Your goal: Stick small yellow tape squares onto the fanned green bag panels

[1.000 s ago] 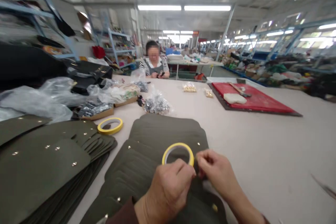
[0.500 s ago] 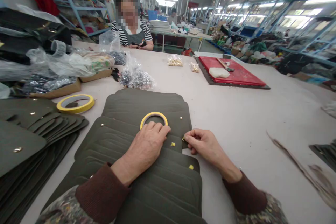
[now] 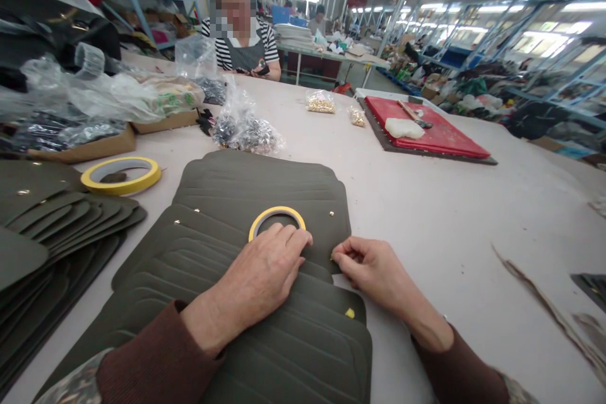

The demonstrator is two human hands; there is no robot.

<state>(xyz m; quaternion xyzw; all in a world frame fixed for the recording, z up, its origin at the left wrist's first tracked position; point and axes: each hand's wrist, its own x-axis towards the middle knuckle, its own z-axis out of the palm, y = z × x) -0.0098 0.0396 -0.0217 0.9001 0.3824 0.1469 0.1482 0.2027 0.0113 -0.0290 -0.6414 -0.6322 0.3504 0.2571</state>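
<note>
My left hand (image 3: pixel 258 274) curls its fingers over the near side of a roll of yellow tape (image 3: pixel 277 210), which lies on a stack of dark olive panels (image 3: pixel 265 186). At the right edge of the stack, the thumb and forefinger of my right hand (image 3: pixel 374 265) are pinched on a tiny bit of yellow tape (image 3: pixel 332 257), mostly hidden by the fingertips. Lower down, another small yellow tape piece (image 3: pixel 350 313) sticks to a panel. Small metal studs (image 3: pixel 332 214) show on several panels, which overlap in a fanned row toward me.
A second yellow tape roll (image 3: pixel 122 175) lies at left beside more fanned panels (image 3: pixel 89 221). Behind are bags of metal parts (image 3: pixel 246 129), small bags of gold pieces (image 3: pixel 320 103) and a red board (image 3: pixel 435 129) with a hammer (image 3: pixel 413 113). A person (image 3: pixel 239 44) sits across the table.
The yellow tape piece that lay between my hands is no longer visible. My right hand still pinches at the panel edge. The view has shifted slightly.
</note>
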